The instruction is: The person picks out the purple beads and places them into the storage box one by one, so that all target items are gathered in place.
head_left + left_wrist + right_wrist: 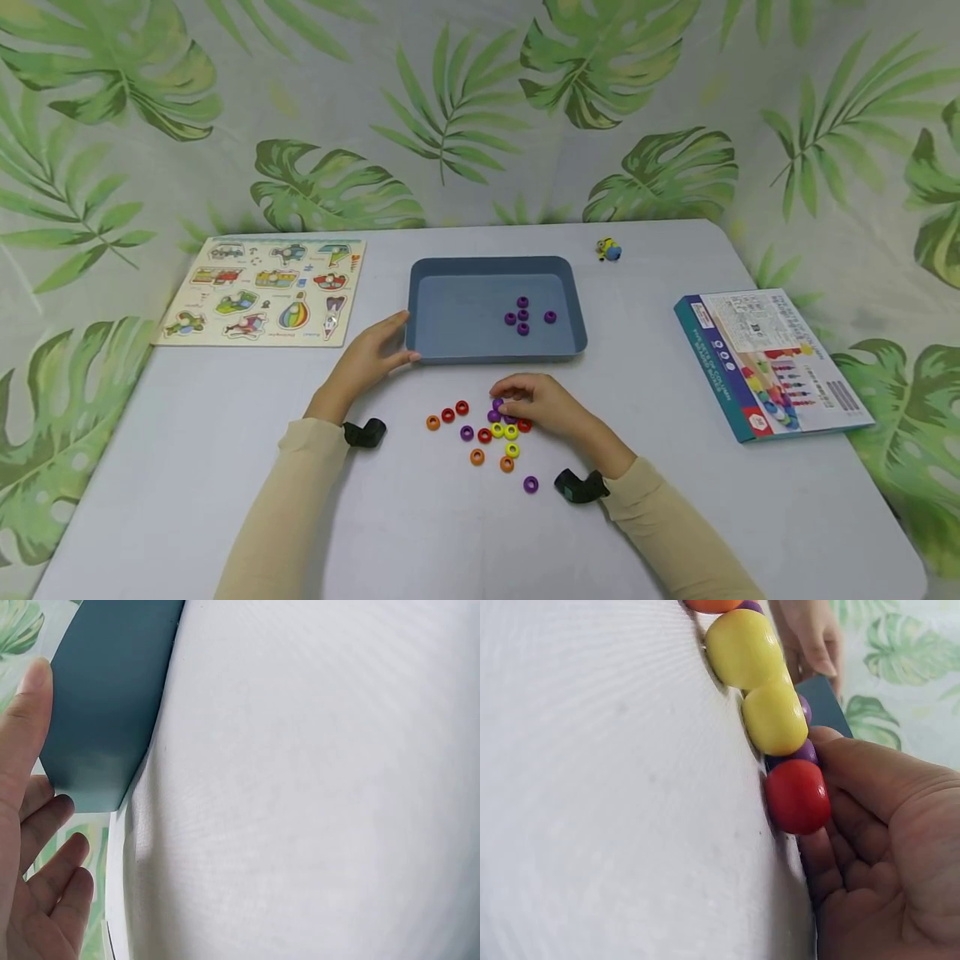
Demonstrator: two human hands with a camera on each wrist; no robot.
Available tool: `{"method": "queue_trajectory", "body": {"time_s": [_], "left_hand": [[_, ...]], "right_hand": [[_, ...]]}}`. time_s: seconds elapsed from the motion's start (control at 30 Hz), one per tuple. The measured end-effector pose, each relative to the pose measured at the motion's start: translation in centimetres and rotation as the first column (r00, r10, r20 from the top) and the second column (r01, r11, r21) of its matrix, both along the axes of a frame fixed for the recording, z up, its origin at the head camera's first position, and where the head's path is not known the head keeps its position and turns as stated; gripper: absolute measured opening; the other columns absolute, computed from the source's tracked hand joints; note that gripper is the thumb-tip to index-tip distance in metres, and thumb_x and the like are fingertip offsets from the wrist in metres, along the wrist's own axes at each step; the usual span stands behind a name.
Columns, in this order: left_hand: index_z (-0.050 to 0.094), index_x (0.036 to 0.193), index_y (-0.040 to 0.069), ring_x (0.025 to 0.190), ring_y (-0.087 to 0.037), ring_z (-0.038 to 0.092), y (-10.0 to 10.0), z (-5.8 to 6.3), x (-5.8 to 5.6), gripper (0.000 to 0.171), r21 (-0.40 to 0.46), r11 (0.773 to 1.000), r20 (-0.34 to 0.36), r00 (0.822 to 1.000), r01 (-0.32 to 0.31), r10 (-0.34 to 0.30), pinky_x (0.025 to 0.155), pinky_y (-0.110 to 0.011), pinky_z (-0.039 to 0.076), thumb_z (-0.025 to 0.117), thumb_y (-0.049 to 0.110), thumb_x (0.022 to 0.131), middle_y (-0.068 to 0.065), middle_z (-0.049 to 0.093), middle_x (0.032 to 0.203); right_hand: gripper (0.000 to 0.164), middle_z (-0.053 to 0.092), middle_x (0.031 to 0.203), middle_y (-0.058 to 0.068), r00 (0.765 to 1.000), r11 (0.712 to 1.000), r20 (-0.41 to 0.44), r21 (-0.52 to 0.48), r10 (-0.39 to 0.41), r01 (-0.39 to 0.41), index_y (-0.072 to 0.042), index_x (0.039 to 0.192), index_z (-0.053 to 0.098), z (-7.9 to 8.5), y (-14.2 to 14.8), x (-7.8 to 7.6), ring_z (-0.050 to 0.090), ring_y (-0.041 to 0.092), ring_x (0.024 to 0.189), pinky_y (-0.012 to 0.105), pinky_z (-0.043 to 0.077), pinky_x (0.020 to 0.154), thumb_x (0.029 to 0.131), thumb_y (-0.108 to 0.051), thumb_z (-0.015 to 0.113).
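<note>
At the near left corner of a blue-grey tray point(457, 312), my left hand point(358, 362) holds the edge between thumb and fingers. The left wrist view shows the thumb along the tray wall point(112, 705), the other fingers loosely bent. Several purple beads point(522, 315) lie inside the tray. In front of it, my right hand point(546, 407) is low over a loose group of beads, its thumb and index finger pinching a purple bead point(497, 404). Yellow beads point(511, 432) and a red bead point(799, 796) sit close beside those fingers. The palm partly hides the beads behind it.
More red beads point(447, 414), orange beads point(477, 457) and a lone purple bead point(531, 484) are scattered nearby. A picture puzzle board point(258, 292) lies at left, a boxed bead set point(776, 362) at right. A small yellow-and-blue figure point(609, 249) is near the back edge.
</note>
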State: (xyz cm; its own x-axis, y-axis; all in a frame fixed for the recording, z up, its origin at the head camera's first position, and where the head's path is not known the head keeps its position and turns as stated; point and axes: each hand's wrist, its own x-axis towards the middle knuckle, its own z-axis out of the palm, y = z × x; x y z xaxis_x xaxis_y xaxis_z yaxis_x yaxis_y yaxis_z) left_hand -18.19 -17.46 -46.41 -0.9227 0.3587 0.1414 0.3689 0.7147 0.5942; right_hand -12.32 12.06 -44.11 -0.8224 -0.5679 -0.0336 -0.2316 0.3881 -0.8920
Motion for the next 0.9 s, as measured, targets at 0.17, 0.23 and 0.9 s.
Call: {"method": "queue_trajectory", "body": {"time_s": [0.17, 0.23, 0.9], "left_hand": [[0.03, 0.129, 0.013, 0.119, -0.015, 0.024, 0.0, 0.1, 0.1, 0.076, 0.002, 1.0, 0.008, 1.0, -0.002, 0.002, 0.098, -0.031, 0.02, 0.054, 0.052, 0.068, 0.0, 0.028, 0.132], [0.03, 0.129, 0.013, 0.119, -0.016, 0.024, 0.1, 0.1, 0.2, 0.076, 0.002, 1.0, 0.01, 1.0, -0.003, 0.003, 0.098, -0.031, 0.02, 0.055, 0.051, 0.068, 0.0, 0.028, 0.132], [0.03, 0.129, 0.013, 0.119, -0.017, 0.024, 0.1, 0.4, 0.2, 0.076, 0.004, 1.0, 0.007, 1.0, -0.002, 0.002, 0.098, -0.032, 0.02, 0.056, 0.05, 0.068, -0.001, 0.028, 0.132]], "right_hand": [[0.018, 0.059, 0.088, 0.01, 1.0, 1.0, 0.005, 0.003, -0.02, 0.02, -0.001, 0.093, 0.06, 0.0, -0.1, 0.3, 0.052, 0.019, 0.075, 0.027, 0.046, 0.066, 0.076, -0.005, 0.058], [0.019, 0.059, 0.09, 0.009, 0.999, 0.999, 0.022, -0.019, -0.041, 0.041, -0.001, 0.094, 0.06, 0.0, 0.0, 0.3, 0.053, 0.018, 0.077, 0.025, 0.047, 0.069, 0.076, -0.006, 0.058], [0.027, 0.057, 0.098, 0.01, 0.979, 0.968, -0.002, -0.149, -0.206, 0.203, -0.001, 0.1, 0.058, -0.4, 2.0, -9.8, 0.053, 0.014, 0.086, 0.024, 0.046, 0.072, 0.077, -0.014, 0.057]]}}
